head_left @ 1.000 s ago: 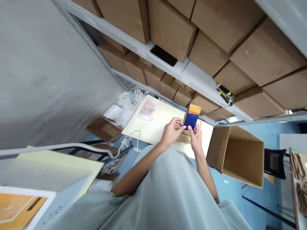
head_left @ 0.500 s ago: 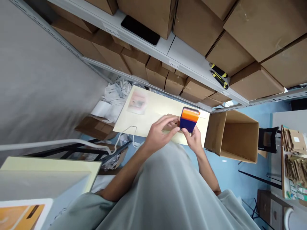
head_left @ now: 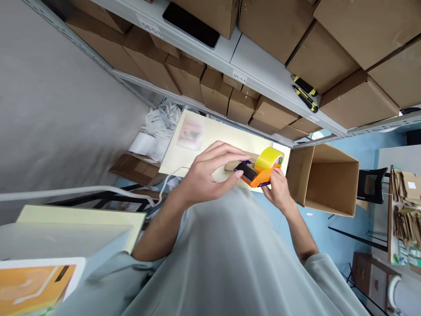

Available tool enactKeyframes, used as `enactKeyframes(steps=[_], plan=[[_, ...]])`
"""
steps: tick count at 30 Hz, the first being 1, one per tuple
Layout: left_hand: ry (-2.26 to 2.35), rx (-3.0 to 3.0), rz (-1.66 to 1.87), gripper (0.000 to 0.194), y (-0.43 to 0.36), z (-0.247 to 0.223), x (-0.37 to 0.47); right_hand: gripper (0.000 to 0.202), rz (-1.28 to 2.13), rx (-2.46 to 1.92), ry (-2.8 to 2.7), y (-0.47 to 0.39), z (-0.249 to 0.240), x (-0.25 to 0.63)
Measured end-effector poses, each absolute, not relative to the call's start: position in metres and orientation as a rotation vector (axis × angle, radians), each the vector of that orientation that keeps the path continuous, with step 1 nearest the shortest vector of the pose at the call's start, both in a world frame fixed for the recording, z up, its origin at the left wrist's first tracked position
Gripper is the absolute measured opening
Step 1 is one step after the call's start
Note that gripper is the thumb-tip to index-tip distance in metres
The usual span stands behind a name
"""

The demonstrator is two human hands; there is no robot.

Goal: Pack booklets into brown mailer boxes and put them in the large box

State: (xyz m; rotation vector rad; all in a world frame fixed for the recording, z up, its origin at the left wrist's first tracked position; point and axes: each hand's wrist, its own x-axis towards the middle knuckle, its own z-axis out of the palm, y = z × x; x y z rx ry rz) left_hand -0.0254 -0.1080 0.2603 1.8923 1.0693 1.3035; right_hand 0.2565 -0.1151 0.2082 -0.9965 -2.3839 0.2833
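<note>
We're gripping the orange tape dispenser (head_left: 261, 177) w/ our R hand (head_left: 279, 188), holding our L hand (head_left: 208, 174), loosely parted, nr its black roller (head_left: 247, 171).

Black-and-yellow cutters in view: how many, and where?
2. Both lie side by side on the grey shelf: one cutter nearer the cardboard box, the other cutter nearer the shelf's front edge. More could be hidden behind boxes.

Two hands (head_left: 212, 173), one tape holder (head_left: 262, 177) and one tape roll (head_left: 268, 158) in the middle, two knives (head_left: 305, 101) at the upper right
</note>
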Motion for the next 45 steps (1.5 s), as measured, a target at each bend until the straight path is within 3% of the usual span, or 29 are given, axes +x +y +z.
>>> enactKeyframes(steps=[10, 28, 39, 45], plan=[[1.014, 2.098, 1.177, 0.024, -0.122, 0.265, -0.026, 0.015, 0.128, -0.968, -2.480, -0.123, 0.221, 0.268], [0.893, 2.131, 1.041, 0.021, -0.119, 0.256, -0.016, 0.010, 0.285, -1.124, -2.490, -0.158, 0.224, 0.271], [0.572, 2.202, 0.930, 0.015, -0.089, 0.268, 0.021, 0.025, 0.116, -1.533, -2.164, -0.208, 0.222, 0.280], [0.279, 2.164, 0.888, 0.015, -0.076, 0.272, 0.047, 0.015, 0.038, -1.788, -2.063, -0.243, 0.235, 0.287]])
